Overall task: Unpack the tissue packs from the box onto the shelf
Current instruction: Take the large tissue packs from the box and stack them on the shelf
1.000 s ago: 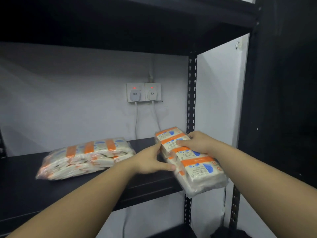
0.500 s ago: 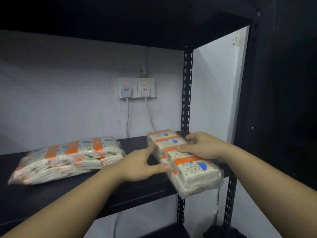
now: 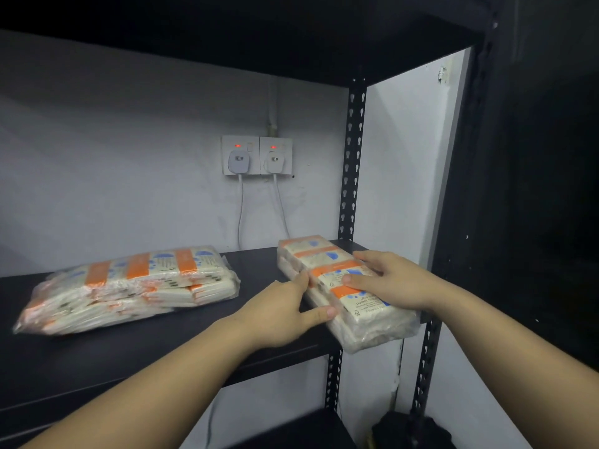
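Head view: both hands, left (image 3: 285, 314) and right (image 3: 393, 281), press straight-fingered against the tissue pack (image 3: 340, 286) on the shelf (image 3: 162, 345).

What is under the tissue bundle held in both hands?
The bundle lies on the black shelf; its near end overhangs the front edge. Whether its underside sits flat is hidden.
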The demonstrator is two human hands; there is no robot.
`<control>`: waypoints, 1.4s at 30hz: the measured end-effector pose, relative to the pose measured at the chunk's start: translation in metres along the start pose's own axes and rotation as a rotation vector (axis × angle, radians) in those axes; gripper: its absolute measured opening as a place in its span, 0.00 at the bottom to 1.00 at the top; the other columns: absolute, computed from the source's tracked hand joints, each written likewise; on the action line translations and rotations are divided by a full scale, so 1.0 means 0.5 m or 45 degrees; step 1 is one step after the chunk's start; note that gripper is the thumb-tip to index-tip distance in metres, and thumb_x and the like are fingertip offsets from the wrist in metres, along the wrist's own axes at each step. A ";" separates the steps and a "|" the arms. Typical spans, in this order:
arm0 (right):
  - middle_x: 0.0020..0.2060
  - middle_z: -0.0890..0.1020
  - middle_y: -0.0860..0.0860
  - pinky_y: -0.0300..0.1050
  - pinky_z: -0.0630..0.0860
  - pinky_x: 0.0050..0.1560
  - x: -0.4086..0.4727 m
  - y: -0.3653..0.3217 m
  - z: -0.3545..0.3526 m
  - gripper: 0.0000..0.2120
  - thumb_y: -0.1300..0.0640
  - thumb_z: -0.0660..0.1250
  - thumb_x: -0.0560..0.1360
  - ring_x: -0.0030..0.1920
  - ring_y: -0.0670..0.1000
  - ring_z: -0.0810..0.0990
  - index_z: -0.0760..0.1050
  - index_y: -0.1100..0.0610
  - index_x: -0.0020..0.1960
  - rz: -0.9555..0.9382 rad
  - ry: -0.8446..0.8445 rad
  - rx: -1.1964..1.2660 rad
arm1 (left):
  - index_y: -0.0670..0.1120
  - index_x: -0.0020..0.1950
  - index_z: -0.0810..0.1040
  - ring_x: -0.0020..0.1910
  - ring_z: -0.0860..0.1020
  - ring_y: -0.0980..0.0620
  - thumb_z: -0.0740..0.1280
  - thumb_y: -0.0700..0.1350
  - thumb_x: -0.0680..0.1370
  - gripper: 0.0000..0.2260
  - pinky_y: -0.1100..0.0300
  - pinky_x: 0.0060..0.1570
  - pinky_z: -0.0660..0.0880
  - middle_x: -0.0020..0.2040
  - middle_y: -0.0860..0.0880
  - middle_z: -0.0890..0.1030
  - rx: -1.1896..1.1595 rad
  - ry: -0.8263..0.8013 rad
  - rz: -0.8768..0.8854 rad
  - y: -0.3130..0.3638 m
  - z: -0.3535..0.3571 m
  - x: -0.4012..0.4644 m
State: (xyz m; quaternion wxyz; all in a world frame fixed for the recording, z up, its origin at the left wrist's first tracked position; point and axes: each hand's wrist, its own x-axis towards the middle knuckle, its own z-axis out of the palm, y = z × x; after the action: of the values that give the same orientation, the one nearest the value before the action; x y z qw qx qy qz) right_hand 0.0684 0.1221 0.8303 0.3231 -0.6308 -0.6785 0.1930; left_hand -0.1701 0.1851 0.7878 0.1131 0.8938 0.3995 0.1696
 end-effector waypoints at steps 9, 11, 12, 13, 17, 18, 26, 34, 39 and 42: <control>0.52 0.83 0.33 0.43 0.79 0.55 -0.072 -0.039 0.015 0.26 0.24 0.67 0.67 0.52 0.38 0.82 0.77 0.32 0.62 -0.146 0.060 -0.319 | 0.61 0.75 0.73 0.58 0.79 0.55 0.64 0.69 0.77 0.28 0.56 0.70 0.71 0.62 0.57 0.84 -0.019 0.018 0.186 -0.022 -0.011 -0.043; 0.56 0.81 0.35 0.44 0.77 0.60 -0.081 -0.043 0.021 0.33 0.21 0.66 0.65 0.56 0.40 0.81 0.77 0.35 0.65 -0.146 0.072 -0.364 | 0.57 0.81 0.66 0.75 0.69 0.49 0.64 0.65 0.80 0.30 0.60 0.77 0.55 0.75 0.57 0.73 0.013 -0.025 0.213 -0.022 -0.006 -0.044; 0.57 0.80 0.35 0.44 0.77 0.61 -0.082 -0.044 0.023 0.33 0.20 0.66 0.64 0.57 0.40 0.80 0.76 0.33 0.65 -0.144 0.078 -0.363 | 0.56 0.82 0.64 0.79 0.64 0.48 0.64 0.64 0.81 0.31 0.61 0.77 0.52 0.79 0.58 0.68 0.007 -0.031 0.217 -0.021 -0.004 -0.044; 0.56 0.80 0.34 0.43 0.76 0.61 -0.083 -0.046 0.024 0.29 0.19 0.65 0.63 0.57 0.38 0.80 0.75 0.27 0.61 -0.146 0.083 -0.352 | 0.55 0.82 0.63 0.81 0.61 0.49 0.64 0.63 0.81 0.31 0.61 0.77 0.52 0.80 0.58 0.64 -0.005 -0.037 0.228 -0.021 -0.003 -0.042; 0.54 0.79 0.29 0.36 0.74 0.57 -0.073 -0.041 0.015 0.34 0.13 0.63 0.56 0.56 0.34 0.78 0.74 0.25 0.59 -0.112 0.062 -0.362 | 0.54 0.83 0.62 0.80 0.62 0.52 0.64 0.63 0.81 0.32 0.65 0.71 0.59 0.81 0.57 0.63 -0.018 -0.076 0.285 -0.020 -0.002 -0.021; 0.54 0.78 0.29 0.33 0.72 0.55 -0.069 -0.038 0.012 0.37 0.13 0.64 0.55 0.56 0.32 0.77 0.74 0.26 0.60 -0.101 0.050 -0.384 | 0.55 0.83 0.61 0.80 0.62 0.53 0.64 0.64 0.81 0.32 0.68 0.68 0.59 0.81 0.57 0.62 -0.018 -0.090 0.290 -0.019 -0.003 -0.013; 0.60 0.78 0.39 0.39 0.72 0.51 -0.007 0.034 -0.044 0.46 0.20 0.71 0.56 0.56 0.43 0.77 0.73 0.36 0.70 0.097 0.089 -0.448 | 0.53 0.84 0.57 0.82 0.56 0.55 0.65 0.64 0.81 0.36 0.66 0.72 0.53 0.84 0.57 0.57 -0.007 -0.337 0.242 0.017 -0.002 0.093; 0.65 0.78 0.45 0.46 0.71 0.53 0.052 0.106 -0.091 0.40 0.27 0.70 0.59 0.58 0.50 0.76 0.76 0.40 0.68 0.227 0.182 -0.477 | 0.55 0.84 0.57 0.82 0.58 0.47 0.65 0.69 0.78 0.39 0.52 0.79 0.55 0.84 0.50 0.57 0.050 -0.306 0.071 0.018 0.022 0.170; 0.70 0.77 0.47 0.48 0.71 0.57 0.070 0.105 -0.094 0.43 0.28 0.67 0.59 0.64 0.54 0.76 0.75 0.43 0.72 0.244 0.155 -0.555 | 0.52 0.84 0.59 0.84 0.52 0.44 0.60 0.73 0.77 0.41 0.42 0.81 0.47 0.85 0.47 0.55 0.084 -0.285 -0.060 0.000 0.038 0.168; 0.72 0.75 0.46 0.55 0.72 0.67 0.056 0.092 -0.076 0.43 0.28 0.66 0.62 0.71 0.55 0.72 0.71 0.40 0.74 0.138 0.181 -0.633 | 0.52 0.84 0.59 0.84 0.52 0.45 0.59 0.72 0.78 0.40 0.44 0.81 0.47 0.84 0.47 0.56 0.061 -0.260 -0.054 -0.004 0.043 0.166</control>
State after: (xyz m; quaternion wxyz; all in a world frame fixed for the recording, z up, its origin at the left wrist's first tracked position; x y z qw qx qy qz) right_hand 0.1282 0.1498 0.8323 0.1942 -0.7383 -0.6458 -0.0075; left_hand -0.1116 0.2474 0.7851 0.1352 0.9001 0.4089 0.0656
